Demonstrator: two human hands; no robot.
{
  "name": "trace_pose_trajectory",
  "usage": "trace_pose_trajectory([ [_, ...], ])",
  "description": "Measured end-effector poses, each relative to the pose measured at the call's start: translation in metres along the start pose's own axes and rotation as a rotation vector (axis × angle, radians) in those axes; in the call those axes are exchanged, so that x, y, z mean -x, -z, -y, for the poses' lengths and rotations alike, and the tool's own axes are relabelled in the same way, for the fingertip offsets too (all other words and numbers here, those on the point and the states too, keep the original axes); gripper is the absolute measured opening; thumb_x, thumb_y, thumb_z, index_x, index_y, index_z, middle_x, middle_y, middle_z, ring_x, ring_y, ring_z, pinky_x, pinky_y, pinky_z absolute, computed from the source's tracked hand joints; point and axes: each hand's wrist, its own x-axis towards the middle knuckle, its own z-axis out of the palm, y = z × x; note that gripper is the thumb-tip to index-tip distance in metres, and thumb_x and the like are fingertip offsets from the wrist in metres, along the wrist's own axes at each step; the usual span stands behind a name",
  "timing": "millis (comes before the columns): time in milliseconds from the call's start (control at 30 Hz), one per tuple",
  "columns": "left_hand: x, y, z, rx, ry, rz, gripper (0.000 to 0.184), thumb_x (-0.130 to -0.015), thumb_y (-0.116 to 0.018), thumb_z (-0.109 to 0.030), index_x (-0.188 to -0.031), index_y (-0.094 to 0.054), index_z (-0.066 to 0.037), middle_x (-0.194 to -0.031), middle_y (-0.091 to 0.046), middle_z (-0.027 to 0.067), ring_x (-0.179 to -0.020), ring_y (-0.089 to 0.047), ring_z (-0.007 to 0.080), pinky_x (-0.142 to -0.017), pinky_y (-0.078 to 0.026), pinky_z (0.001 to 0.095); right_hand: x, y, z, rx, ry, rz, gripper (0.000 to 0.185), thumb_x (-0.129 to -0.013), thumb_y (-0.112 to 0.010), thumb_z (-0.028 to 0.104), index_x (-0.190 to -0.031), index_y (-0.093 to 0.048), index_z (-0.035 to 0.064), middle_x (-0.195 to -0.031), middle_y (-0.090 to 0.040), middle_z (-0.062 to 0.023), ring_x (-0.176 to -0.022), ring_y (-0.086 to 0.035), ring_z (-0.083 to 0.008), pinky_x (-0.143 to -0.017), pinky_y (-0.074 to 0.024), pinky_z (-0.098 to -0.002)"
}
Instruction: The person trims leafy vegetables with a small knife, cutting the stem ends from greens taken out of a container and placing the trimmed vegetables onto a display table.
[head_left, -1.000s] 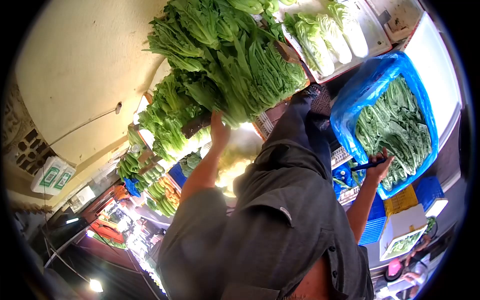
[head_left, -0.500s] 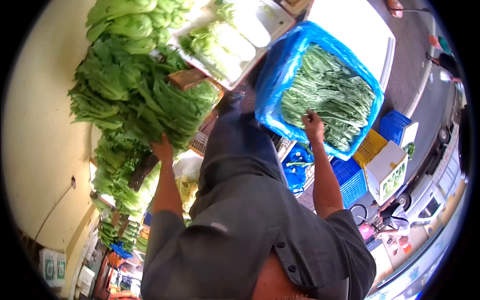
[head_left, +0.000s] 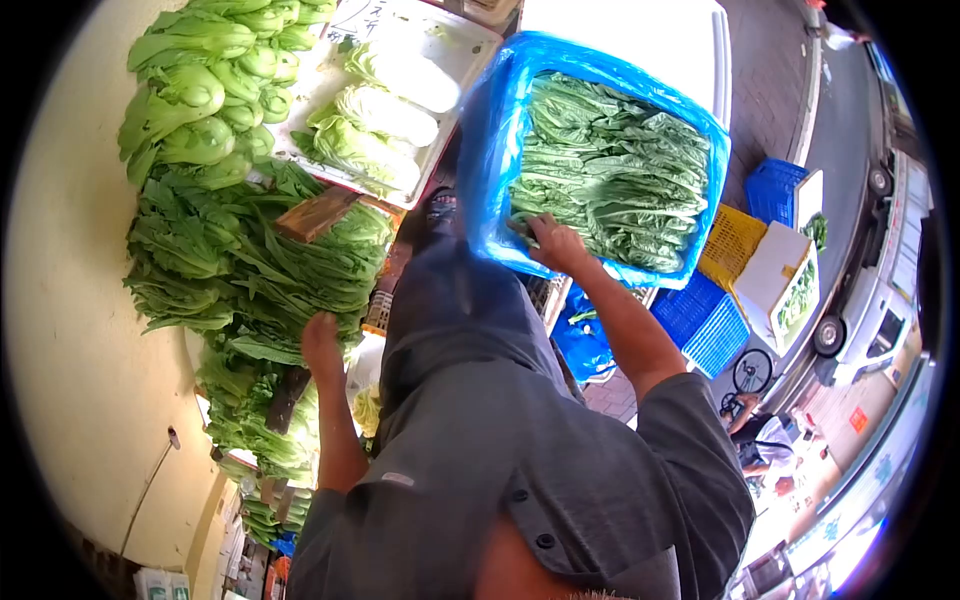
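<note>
At ten o'clock pale bok choy [head_left: 215, 100] lies heaped, and at nine to ten a pile of dark leafy greens [head_left: 180, 240] adjoins it. The left hand [head_left: 322, 345] is at the pile's lower edge, between eight and nine; whether it is clamped on a leaf cannot be told. At eleven o'clock a white tray [head_left: 460, 55] bears cabbages [head_left: 385, 115]. At one o'clock a box with a blue liner [head_left: 490, 155] holds flat-laid long-leaf greens [head_left: 620, 170]. The right hand [head_left: 563, 247] reaches into its seven-to-eight o'clock corner, fingers bent downward; their grip is hidden. Toward three o'clock are a blue crate [head_left: 700, 315], a yellow crate [head_left: 730, 240] and a foam box [head_left: 768, 265] with greenery inside, with another blue crate [head_left: 775, 190] just above

Half a second ago the right hand was above the middle of the box's near edge; it is now nearer that corner. The left hand stays by the pile, and more bok choy has come into view

Counted: three cabbages, one white tray, one lined box, two blue crates, one yellow crate, one foam box
</note>
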Motion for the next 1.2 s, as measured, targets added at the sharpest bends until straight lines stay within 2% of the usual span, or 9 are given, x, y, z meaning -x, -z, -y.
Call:
trace_pose_trajectory([
  [300,0.023,-0.18,-0.13,0.07,-0.425,0.865,0.032,-0.1,-0.058,-0.011,-0.129,-0.055,0.003,-0.12,-0.065,0.0145,-0.104,-0.064,0.0193,-0.095,-0.051,0.0309,0.01,0.001,-0.021,-0.064,0.131,-0.199,0.043,-0.081,-0.068,0.028,-0.119,-0.055,0.0117,-0.11,-0.06,-0.0177,-0.087,-0.066,-0.0411,-0.078,-0.0548,-0.0498],
  [433,0.015,-0.276,-0.147,-0.198,-0.365,1.155,0.034,-0.098,-0.054,-0.012,-0.131,-0.058,-0.005,-0.116,-0.069,0.0145,-0.095,-0.07,0.0235,-0.081,-0.055,0.034,0.009,-0.001,-0.021,-0.113,0.136,-0.266,0.041,-0.081,-0.069,0.027,-0.117,-0.056,0.0121,-0.108,-0.06,-0.0162,-0.087,-0.066,-0.0392,-0.077,-0.0552,-0.0483],
  [533,-0.015,-0.323,-0.107,-0.683,-0.905,1.003,0.04,-0.094,-0.051,-0.012,-0.133,-0.056,-0.01,-0.116,-0.067,0.0204,-0.091,-0.069,0.0346,-0.077,-0.054,0.0447,0.007,0.004,-0.021,-0.088,0.136,-0.271,0.04,-0.08,-0.069,0.027,-0.115,-0.056,0.0125,-0.107,-0.06,-0.0148,-0.087,-0.066,-0.0381,-0.075,-0.0553,-0.0476],
  [633,0.009,-0.306,-0.138,-0.862,-0.851,0.97,0.044,-0.091,-0.051,-0.013,-0.135,-0.053,-0.013,-0.118,-0.064,0.0222,-0.094,-0.065,0.0423,-0.079,-0.051,0.0519,0.01,-0.001,-0.026,-0.087,0.16,-0.274,0.04,-0.08,-0.069,0.026,-0.115,-0.056,0.0131,-0.105,-0.06,-0.0137,-0.085,-0.066,-0.0374,-0.074,-0.0554,-0.0472],
  [800,0.008,-0.284,-0.117,-0.87,-0.938,0.982,0.045,-0.093,-0.056,-0.02,-0.136,-0.049,-0.009,-0.114,-0.067,0.0208,-0.095,-0.066,0.0415,-0.078,-0.051,0.0517,0.01,0.015,-0.022,-0.123,0.107,-0.359,0.033,-0.08,-0.068,0.021,-0.111,-0.058,0.0127,-0.101,-0.062,-0.0149,-0.085,-0.066,-0.0369,-0.074,-0.0557,-0.0471],
  [933,0.015,-0.287,-0.107,-0.586,-0.942,0.851,0.054,-0.089,-0.068,-0.026,-0.135,-0.048,-0.005,-0.115,-0.067,0.0203,-0.091,-0.067,0.0406,-0.076,-0.053,0.0492,0.017,0.048,-0.023,-0.276,0.034,-0.562,0.028,-0.081,-0.067,0.015,-0.107,-0.062,0.007,-0.099,-0.064,-0.0179,-0.086,-0.066,-0.0392,-0.074,-0.0546,-0.0466],
  [1000,0.028,-0.29,-0.118,-0.457,-0.956,0.787,0.065,-0.086,-0.074,-0.033,-0.136,-0.046,-0.003,-0.12,-0.064,0.0221,-0.101,-0.064,0.041,-0.086,-0.051,0.0469,0.027,0.07,-0.015,-0.392,0.042,-0.661,0.028,-0.082,-0.067,0.013,-0.108,-0.062,0.002,-0.095,-0.064,-0.0188,-0.081,-0.064,-0.0395,-0.071,-0.0526,-0.0441],
  [1067,0.039,-0.307,-0.139,-0.267,-1.177,0.67,0.085,-0.076,-0.085,-0.037,-0.14,-0.042,0.0,-0.126,-0.06,0.0226,-0.111,-0.061,0.0395,-0.095,-0.049,0.0432,0.041,0.088,-0.004,-0.527,-0.036,-0.649,0.032,-0.083,-0.067,0.015,-0.111,-0.062,0.0009,-0.09,-0.064,-0.0182,-0.075,-0.063,-0.0347,-0.069,-0.0514,-0.0413],
  [1200,0.078,-0.326,-0.213,0.121,-0.996,0.988,0.104,-0.068,-0.092,-0.037,-0.147,-0.036,0.0,-0.127,-0.061,0.0185,-0.118,-0.059,0.0265,-0.096,-0.049,0.0375,0.079,0.13,0.045,-0.927,-0.134,-0.687,0.042,-0.085,-0.068,0.017,-0.12,-0.059,-0.0039,-0.08,-0.063,-0.0091,-0.067,-0.055,-0.012,-0.061,-0.046,-0.0283],
])
